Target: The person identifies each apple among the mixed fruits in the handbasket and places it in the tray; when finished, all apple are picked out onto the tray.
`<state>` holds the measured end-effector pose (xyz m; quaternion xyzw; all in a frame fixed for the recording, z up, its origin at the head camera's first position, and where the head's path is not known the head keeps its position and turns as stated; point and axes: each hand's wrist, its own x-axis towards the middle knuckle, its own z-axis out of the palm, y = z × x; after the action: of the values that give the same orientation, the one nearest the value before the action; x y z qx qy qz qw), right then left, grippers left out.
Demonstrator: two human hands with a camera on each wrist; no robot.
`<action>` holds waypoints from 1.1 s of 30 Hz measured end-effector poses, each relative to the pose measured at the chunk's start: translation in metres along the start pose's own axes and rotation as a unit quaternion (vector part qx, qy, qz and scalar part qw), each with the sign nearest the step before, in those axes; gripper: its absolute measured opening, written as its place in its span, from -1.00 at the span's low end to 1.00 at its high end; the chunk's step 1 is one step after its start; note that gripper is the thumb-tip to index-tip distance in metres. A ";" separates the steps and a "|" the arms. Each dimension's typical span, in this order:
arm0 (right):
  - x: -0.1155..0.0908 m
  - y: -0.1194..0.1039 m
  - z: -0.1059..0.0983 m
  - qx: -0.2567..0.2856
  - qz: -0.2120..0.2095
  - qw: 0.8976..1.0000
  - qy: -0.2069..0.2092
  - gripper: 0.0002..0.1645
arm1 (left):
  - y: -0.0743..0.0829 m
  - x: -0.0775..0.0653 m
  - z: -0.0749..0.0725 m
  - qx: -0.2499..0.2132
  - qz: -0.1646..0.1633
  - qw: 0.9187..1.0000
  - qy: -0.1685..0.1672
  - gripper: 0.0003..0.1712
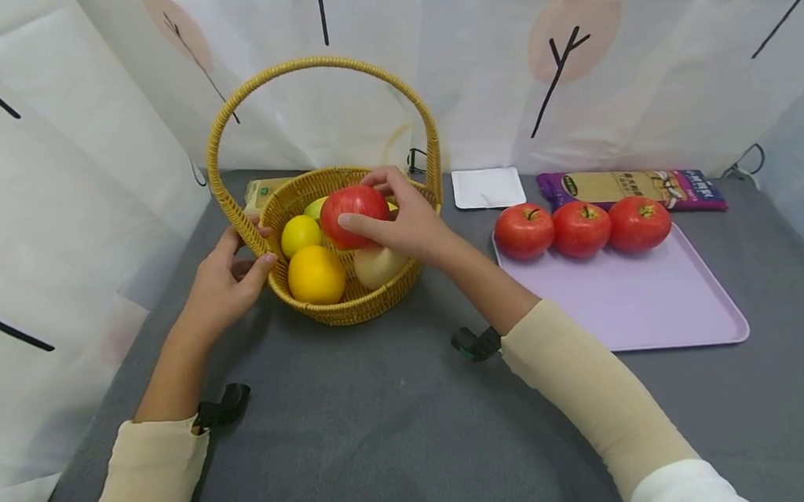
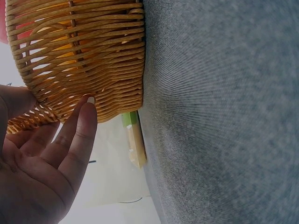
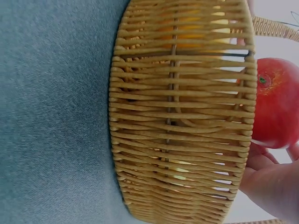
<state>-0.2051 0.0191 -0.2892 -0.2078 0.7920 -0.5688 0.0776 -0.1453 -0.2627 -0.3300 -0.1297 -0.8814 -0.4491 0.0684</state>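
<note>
In the head view, my right hand (image 1: 410,223) holds a red apple (image 1: 351,217) over the wicker basket (image 1: 350,315), thumb on its near side and fingers behind. From the right wrist view, the apple (image 3: 275,105) shows beside the basket's rim. My left hand (image 1: 221,289) holds the basket's left side at the foot of its tall handle (image 1: 316,61); in the left wrist view its fingers (image 2: 85,122) lie against the woven wall. Inside the basket sit a yellow lemon-like fruit (image 1: 301,236), an orange (image 1: 316,275) and a pale round fruit (image 1: 379,266), partly hidden by the right hand.
On the right, a lilac tray (image 1: 633,304) bears three red apples (image 1: 581,229) along its far edge. Behind it lie a purple and gold packet (image 1: 634,188) and a white square (image 1: 488,188). A green and tan packet (image 1: 264,189) is partly hidden behind the basket.
</note>
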 end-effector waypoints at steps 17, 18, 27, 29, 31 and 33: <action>-0.030 -0.004 0.006 0.030 -0.020 0.999 -0.005 -0.31 | 0.000 -0.001 0.000 0.002 -0.006 1.000 -0.003 -0.29; -0.032 -0.004 0.007 0.028 -0.025 0.999 -0.004 -0.31 | 0.000 -0.001 0.000 0.003 -0.006 1.000 -0.003 -0.29; -0.048 -0.002 0.006 0.015 -0.056 0.998 0.013 -0.29 | 0.000 0.000 0.000 0.003 -0.009 1.000 -0.005 -0.28; -0.051 -0.001 0.004 0.015 -0.056 0.998 0.019 -0.28 | 0.001 0.000 0.000 0.002 -0.008 1.000 -0.004 -0.28; -0.054 0.000 0.003 0.019 -0.060 0.998 0.026 -0.29 | 0.000 0.000 0.000 0.003 -0.007 1.000 -0.004 -0.28; -0.057 0.000 0.000 0.021 -0.065 0.997 0.033 -0.30 | 0.000 0.000 0.000 0.004 -0.008 1.000 -0.004 -0.28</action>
<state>-0.1535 0.0429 -0.2954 -0.2380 0.7667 -0.5959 0.0190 -0.1452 -0.2625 -0.3300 -0.1245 -0.8843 -0.4458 0.0617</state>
